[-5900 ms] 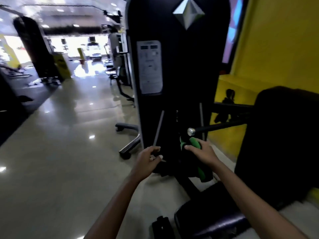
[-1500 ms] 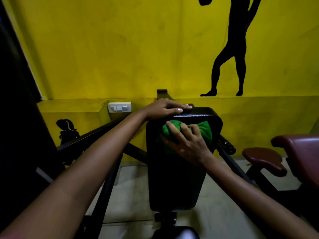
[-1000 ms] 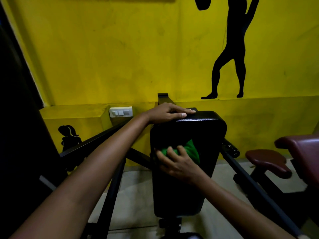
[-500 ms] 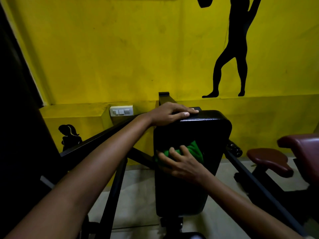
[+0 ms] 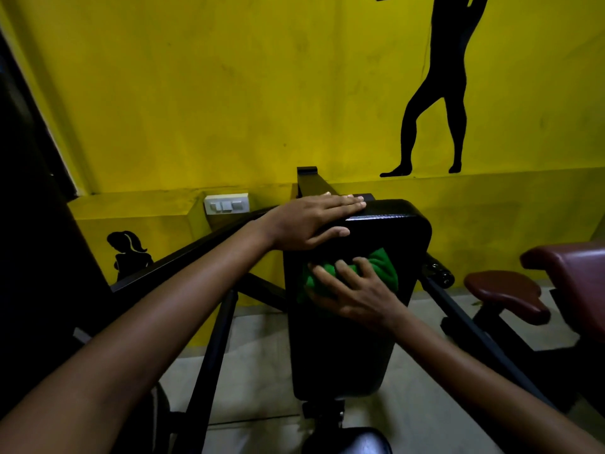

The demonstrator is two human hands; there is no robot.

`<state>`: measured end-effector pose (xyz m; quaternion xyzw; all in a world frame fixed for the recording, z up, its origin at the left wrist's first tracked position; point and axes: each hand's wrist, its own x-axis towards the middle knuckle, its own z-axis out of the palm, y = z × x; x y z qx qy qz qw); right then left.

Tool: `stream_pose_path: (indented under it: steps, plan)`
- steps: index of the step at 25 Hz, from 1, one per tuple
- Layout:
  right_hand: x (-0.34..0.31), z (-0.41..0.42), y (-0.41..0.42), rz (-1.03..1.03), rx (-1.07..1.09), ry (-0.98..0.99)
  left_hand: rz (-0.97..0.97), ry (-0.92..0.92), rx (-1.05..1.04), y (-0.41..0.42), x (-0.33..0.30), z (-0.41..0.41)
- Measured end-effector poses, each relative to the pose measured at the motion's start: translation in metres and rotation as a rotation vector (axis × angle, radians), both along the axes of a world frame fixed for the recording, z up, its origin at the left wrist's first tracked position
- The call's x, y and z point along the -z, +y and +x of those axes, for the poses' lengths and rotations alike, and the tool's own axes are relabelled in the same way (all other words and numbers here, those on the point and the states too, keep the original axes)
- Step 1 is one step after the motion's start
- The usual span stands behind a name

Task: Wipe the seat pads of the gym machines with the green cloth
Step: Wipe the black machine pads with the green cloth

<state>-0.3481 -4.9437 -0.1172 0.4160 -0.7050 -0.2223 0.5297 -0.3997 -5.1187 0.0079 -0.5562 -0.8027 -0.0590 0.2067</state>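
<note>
Head view, looking down at a black upright pad [image 5: 343, 339] on a gym machine, set against a yellow wall [image 5: 229, 93]. Left hand [image 5: 311, 221] lies flat across the pad's top edge, fingers [image 5: 347, 203] straight and together, thumb along the front face, holding nothing. Right hand [image 5: 353, 290] presses a green cloth [image 5: 383, 267] against the upper front of the pad, fingers spread and bent over the bunched cloth, thumb under its lower left edge. Cloth sits just below the left hand, touching the pad, partly hidden by the right hand. Black frame bars [image 5: 212, 339] run down left and right of the pad. Second black pad [image 5: 347, 440] shows at bottom edge, directly below. Maroon seat [image 5: 504, 293] and a maroon pad [image 5: 569, 270] stand at right, well apart from the hands. White switch plate [image 5: 226, 204] on the wall ledge beside the left wrist. Black silhouette decals on the wall: standing figure [image 5: 435, 93] upper right, ponytail figure [image 5: 129, 253] lower left. Pale floor [image 5: 262, 371] below.
</note>
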Motion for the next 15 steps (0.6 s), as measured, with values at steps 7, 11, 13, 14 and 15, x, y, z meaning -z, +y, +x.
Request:
stream_pose_path:
  steps: [7, 11, 13, 14, 15]
  plan:
    - [0.031, 0.009, 0.027, -0.003, 0.091, -0.083, -0.051, 0.105, 0.028, -0.002, 0.007, 0.000]
    - [0.005, 0.013, 0.044, -0.487, 0.061, -0.156, -0.038, 0.081, 0.037, 0.000, 0.005, -0.001]
    - [0.005, 0.019, 0.037, -0.823, 0.061, -0.216, -0.034, 0.062, 0.050, 0.000, 0.005, 0.000]
    - [0.008, 0.023, 0.028, -1.028, 0.064, -0.248, -0.043, 0.052, 0.056, -0.001, 0.004, -0.001]
    - [0.012, 0.027, 0.014, -1.259, 0.043, -0.290, -0.056, 0.042, 0.060, -0.001, 0.004, -0.002]
